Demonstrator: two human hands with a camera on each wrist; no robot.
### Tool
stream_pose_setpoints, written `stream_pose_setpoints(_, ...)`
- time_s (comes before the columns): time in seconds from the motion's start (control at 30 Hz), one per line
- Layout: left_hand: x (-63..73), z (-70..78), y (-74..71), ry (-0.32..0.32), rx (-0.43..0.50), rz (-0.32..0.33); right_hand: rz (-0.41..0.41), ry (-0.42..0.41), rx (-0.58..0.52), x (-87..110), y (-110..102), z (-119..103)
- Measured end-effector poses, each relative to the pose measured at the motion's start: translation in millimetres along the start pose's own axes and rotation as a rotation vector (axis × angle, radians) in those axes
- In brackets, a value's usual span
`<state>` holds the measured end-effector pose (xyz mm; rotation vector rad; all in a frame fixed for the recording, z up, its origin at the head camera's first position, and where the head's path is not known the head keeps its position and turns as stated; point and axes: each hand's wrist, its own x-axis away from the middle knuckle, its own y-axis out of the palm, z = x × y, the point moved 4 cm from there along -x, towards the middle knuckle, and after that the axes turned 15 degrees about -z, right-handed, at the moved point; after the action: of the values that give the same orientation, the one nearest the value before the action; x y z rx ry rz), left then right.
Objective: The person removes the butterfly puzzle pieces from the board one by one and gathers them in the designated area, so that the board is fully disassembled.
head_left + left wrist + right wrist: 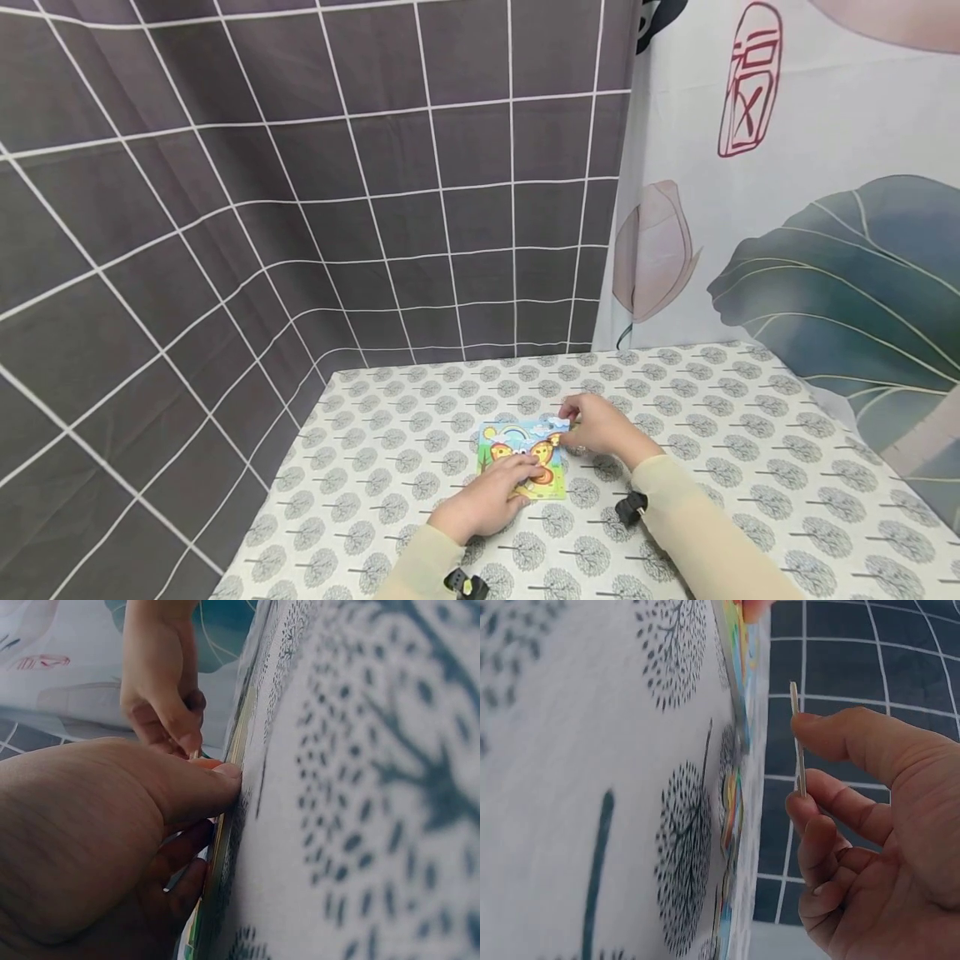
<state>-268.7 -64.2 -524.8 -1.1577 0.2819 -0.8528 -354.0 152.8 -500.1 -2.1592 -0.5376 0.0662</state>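
A flat, colourful butterfly jigsaw puzzle (pixel 552 490) lies on the cloth-covered table, showing a sun, a rainbow and green grass. My left hand (pixel 491 497) rests over its lower left part, fingers stretched across the picture and thumb near the front edge. At the puzzle's upper right corner is my right hand (pixel 603 429). Between thumb and fingertips it pinches a thin flat piece (pixel 801 761), seen edge-on in the right wrist view and held off the cloth. That piece's printed face is hidden. The left hand covers part of the butterfly.
Other coloured flat pieces (pixel 730 814) lie on the cloth in the right wrist view. The tablecloth (pixel 375 500) has a grey tree print. A dark gridded curtain (pixel 465 217) hangs behind and to the left; a white lotus-print curtain (pixel 697 275) hangs at the right.
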Motion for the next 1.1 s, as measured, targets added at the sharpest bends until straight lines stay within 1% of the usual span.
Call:
stream_pose_setpoints(0.17,1.9,2.6,-2.5,-0.004,0.001,0.003,0.033,-0.037,-0.033,15.3,-9,6)
stream_pose_setpoints(0.3,2.3,3.8,-2.9,-0.007,0.004,0.001,0.051,-0.039,-0.042,22.3,-14,15)
stream_pose_setpoints(0.6,2.1,3.0,-1.4,-0.003,0.012,0.006,0.042,-0.044,-0.078,34.0,-30,37)
stream_pose_setpoints(0.83,2.9,1.5,0.2,-0.006,0.016,0.001,0.001,0.007,-0.083,43.9,-38,57)
stream_pose_setpoints(1.0,2.8,0.7,0.9,0.002,0.018,0.006,-0.001,0.041,-0.076,48.5,-44,73)
stream_pose_setpoints(1.1,2.4,0.1,1.7,0.005,0.019,0.007,0.002,0.042,-0.075,52.5,-47,80)
